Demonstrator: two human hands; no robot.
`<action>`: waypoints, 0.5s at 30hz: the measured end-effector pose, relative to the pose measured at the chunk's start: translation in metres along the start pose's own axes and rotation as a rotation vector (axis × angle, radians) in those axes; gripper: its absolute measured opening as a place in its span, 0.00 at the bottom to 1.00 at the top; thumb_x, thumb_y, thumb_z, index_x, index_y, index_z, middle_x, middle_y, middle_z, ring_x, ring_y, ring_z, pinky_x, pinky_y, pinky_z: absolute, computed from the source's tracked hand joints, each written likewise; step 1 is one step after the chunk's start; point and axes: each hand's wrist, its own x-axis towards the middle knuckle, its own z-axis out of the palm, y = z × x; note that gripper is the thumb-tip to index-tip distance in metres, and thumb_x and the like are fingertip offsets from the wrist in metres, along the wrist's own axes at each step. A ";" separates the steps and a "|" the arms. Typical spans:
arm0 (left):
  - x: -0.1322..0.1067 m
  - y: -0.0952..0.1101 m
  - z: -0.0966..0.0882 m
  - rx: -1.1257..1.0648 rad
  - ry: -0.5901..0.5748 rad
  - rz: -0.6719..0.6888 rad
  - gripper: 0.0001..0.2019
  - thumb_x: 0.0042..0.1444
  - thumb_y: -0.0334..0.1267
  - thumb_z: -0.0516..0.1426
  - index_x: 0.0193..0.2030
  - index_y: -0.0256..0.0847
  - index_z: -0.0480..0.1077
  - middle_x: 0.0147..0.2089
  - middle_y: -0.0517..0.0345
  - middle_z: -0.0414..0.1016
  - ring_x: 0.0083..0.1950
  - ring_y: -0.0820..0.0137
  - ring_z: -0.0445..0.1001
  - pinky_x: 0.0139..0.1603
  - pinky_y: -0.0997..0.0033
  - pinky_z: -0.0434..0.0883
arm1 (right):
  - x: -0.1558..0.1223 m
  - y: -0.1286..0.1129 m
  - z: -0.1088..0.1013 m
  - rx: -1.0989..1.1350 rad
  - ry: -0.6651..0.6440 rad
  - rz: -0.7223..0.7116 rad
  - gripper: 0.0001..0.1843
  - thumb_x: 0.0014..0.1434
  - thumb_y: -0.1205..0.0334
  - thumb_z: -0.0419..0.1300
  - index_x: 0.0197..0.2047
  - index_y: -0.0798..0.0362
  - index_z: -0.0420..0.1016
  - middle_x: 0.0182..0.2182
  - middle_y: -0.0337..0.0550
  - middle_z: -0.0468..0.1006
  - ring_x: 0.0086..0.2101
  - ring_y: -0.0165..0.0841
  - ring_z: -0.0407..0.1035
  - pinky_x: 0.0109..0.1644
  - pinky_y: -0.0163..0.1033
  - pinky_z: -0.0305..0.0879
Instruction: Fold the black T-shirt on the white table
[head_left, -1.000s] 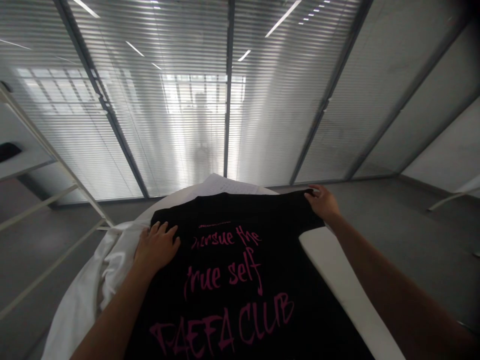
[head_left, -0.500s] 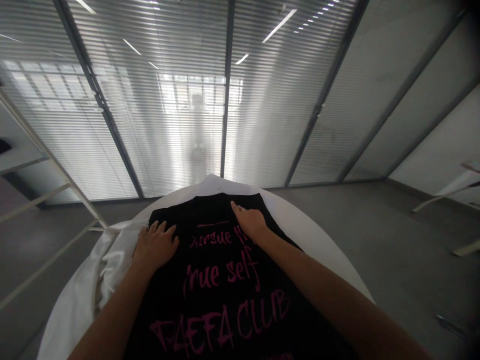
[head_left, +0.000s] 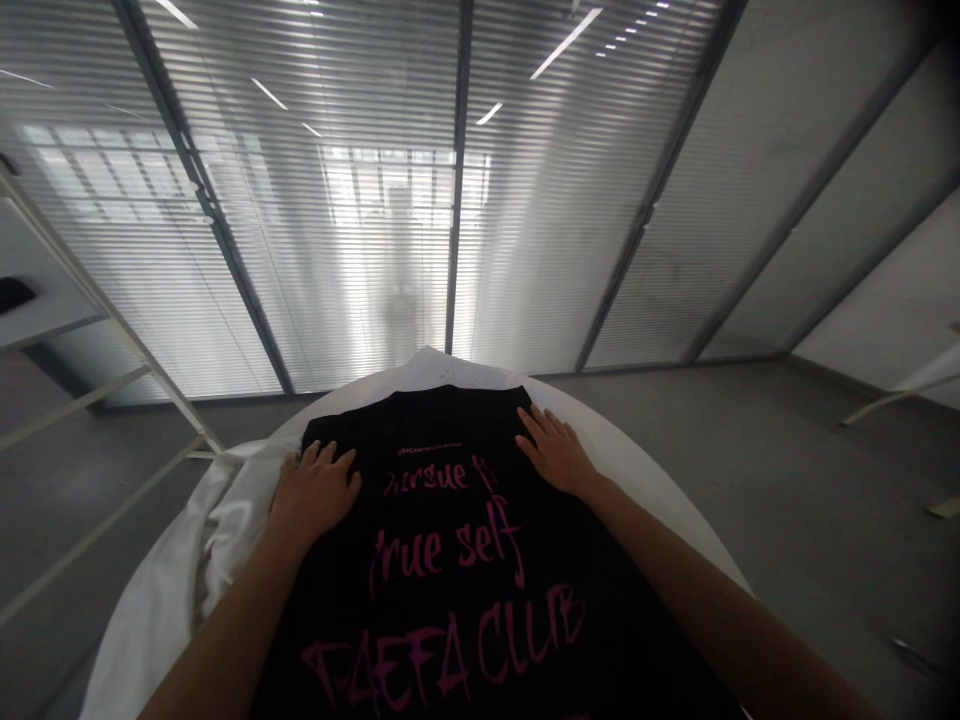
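A black T-shirt [head_left: 442,610] with pink printed lettering lies spread on a round white table [head_left: 645,450]. My left hand [head_left: 316,490] rests flat on the shirt's upper left edge, fingers apart, beside a bunched white cloth [head_left: 225,530]. On the opposite side, my right hand [head_left: 556,450] lies with fingers stretched out on the upper right edge of the shirt. Neither hand grips the fabric. The lower end of the shirt runs out of the picture at the bottom.
Behind the shirt a sheet of paper [head_left: 429,366] lies at the table's far edge. A pale metal frame [head_left: 127,340] stands at left. Beyond the table is a glass partition with blinds [head_left: 375,250]. Part of a white table [head_left: 926,365] shows at far right.
My right hand has moved right, from the shirt's top middle to its upper right edge, and its fingers have spread. My left hand stays in place. The view has shifted slightly.
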 end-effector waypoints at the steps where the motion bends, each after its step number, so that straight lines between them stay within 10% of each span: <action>1: 0.000 0.000 0.000 -0.003 -0.001 -0.003 0.25 0.60 0.49 0.47 0.62 0.46 0.68 0.65 0.43 0.65 0.67 0.47 0.56 0.63 0.42 0.52 | -0.002 0.005 0.009 0.003 -0.056 -0.014 0.31 0.67 0.44 0.42 0.70 0.45 0.51 0.69 0.47 0.50 0.66 0.48 0.46 0.65 0.61 0.45; 8: -0.001 0.002 -0.002 -0.011 -0.007 -0.015 0.25 0.61 0.49 0.47 0.62 0.47 0.68 0.65 0.44 0.64 0.68 0.49 0.55 0.63 0.43 0.52 | -0.011 0.015 0.022 0.144 -0.147 -0.029 0.28 0.67 0.46 0.44 0.68 0.43 0.57 0.69 0.45 0.51 0.67 0.44 0.45 0.67 0.60 0.41; 15: -0.002 0.003 -0.003 0.004 -0.009 -0.012 0.25 0.61 0.50 0.46 0.61 0.46 0.69 0.65 0.44 0.64 0.67 0.48 0.57 0.63 0.44 0.53 | -0.015 0.050 0.001 0.178 -0.073 0.383 0.23 0.61 0.55 0.53 0.55 0.56 0.72 0.51 0.57 0.74 0.53 0.45 0.67 0.58 0.48 0.60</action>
